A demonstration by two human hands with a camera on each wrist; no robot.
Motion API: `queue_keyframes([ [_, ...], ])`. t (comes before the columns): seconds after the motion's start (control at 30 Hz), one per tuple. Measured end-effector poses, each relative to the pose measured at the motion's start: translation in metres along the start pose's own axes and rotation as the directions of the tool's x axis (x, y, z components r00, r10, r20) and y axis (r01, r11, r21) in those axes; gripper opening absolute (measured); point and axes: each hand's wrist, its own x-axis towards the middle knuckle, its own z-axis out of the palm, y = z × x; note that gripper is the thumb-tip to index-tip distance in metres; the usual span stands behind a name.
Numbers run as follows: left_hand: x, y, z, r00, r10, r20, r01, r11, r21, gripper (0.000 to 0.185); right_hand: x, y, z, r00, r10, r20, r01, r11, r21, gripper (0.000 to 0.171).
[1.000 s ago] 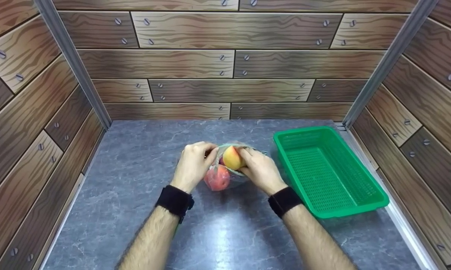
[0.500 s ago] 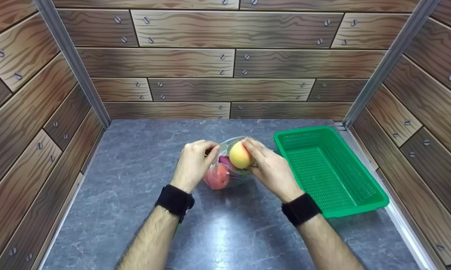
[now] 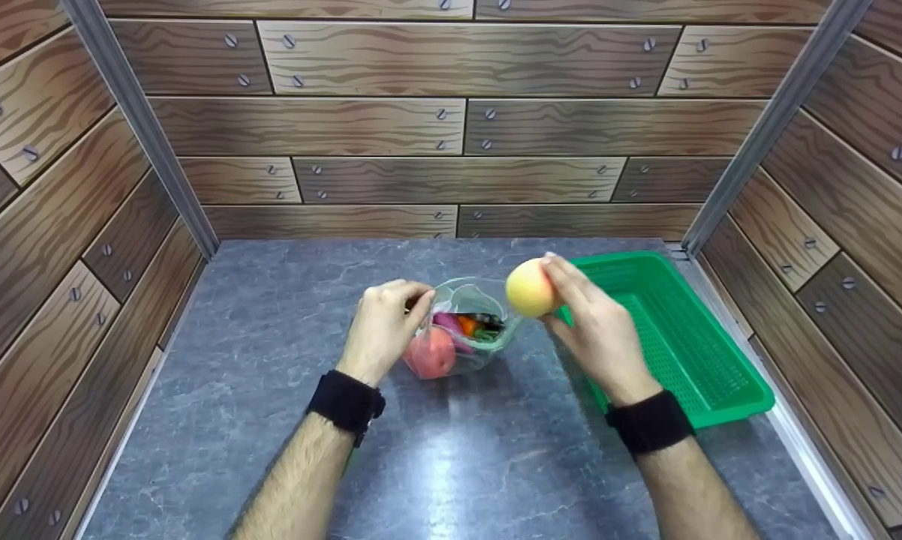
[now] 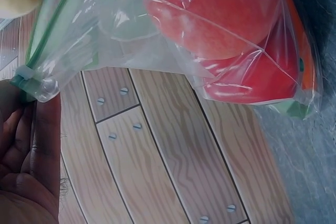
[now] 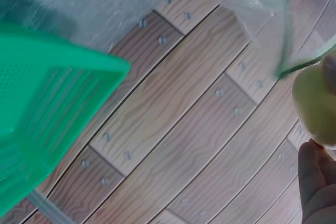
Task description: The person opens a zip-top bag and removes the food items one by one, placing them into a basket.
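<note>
While my left hand pinches the zip bag's rim, my right hand grips the peach just left of the green basket.

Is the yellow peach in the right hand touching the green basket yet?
Apart. The head view shows the right hand holding the yellow peach up, left of the green basket, beside its near rim, not resting in it.

Bare, hairy forearms, each with a black wristband, apparently the fabric strap of a wrist camera.
</note>
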Motion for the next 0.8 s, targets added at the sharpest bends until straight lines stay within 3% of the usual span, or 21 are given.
queue_keyframes([
  [0.8, -0.003, 0.001, -0.003, 1.0, 0.009, -0.001, -0.009, 1.0, 0.004, 0.015, -0.052, 0.07, -0.039, 0.971, 0.236, 0.044, -0.232, 0.969, -0.082, 0.095],
])
